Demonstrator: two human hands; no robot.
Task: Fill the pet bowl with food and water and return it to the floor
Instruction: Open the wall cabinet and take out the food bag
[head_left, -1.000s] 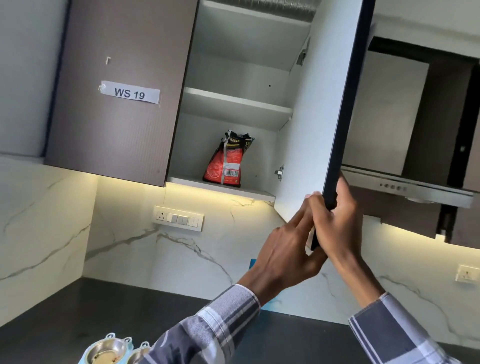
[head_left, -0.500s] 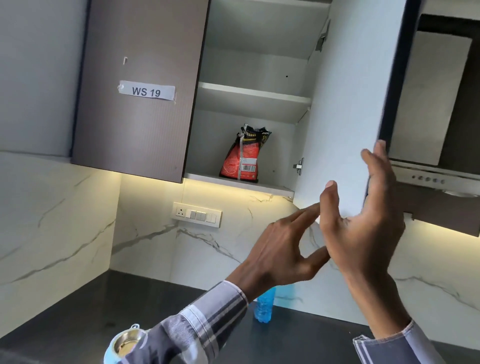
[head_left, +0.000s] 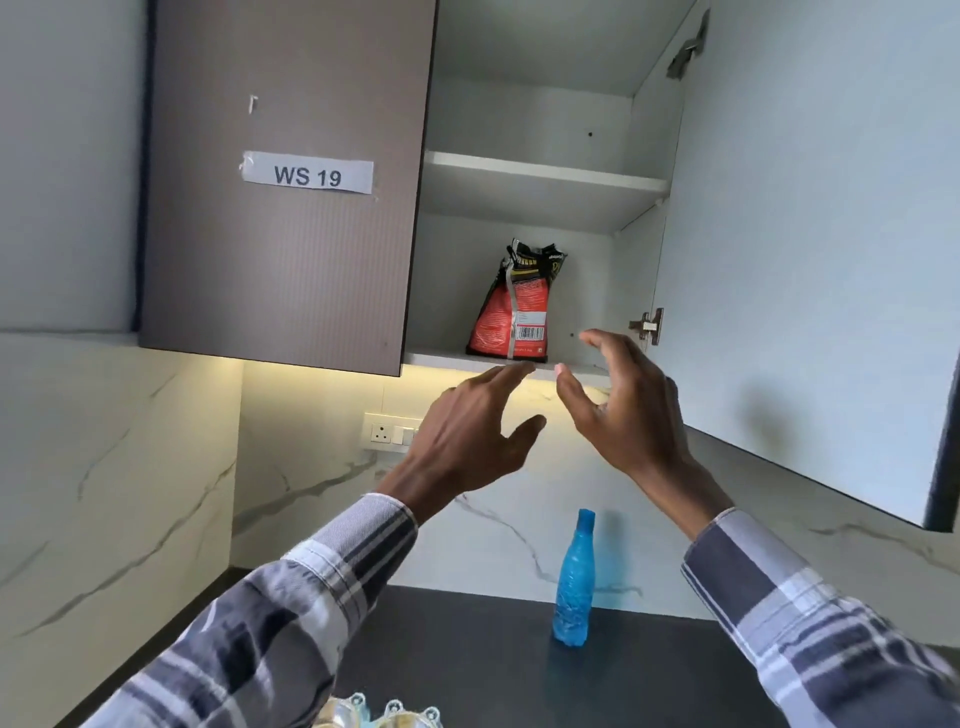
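Seen at the very bottom edge, on the dark table: only the top rim of the pet bowl, metal cups in a pale blue frame, mostly cut off. Could not tell what was inside.

Stood farther back on the same table, upright and near the marble wall: a blue water bottle with its cap on.

Raised above the table, in checked sleeves: left hand and right hand, both open with fingers spread, gripping nothing. Were close together, fingertips nearly meeting, palms turned toward each other, just under the front edge of the lowest cabinet shelf.

Stood on that lowest shelf, behind the hands and apart from them: a red and black food bag, upright, top crumpled, barcode label facing out. Touched by neither hand.

Swung wide to the right: the open cabinet door, pale inside. Stayed shut on the left: the brown door with a paper label reading "WS 19". Fixed on the wall under the cabinet: a white switch plate.
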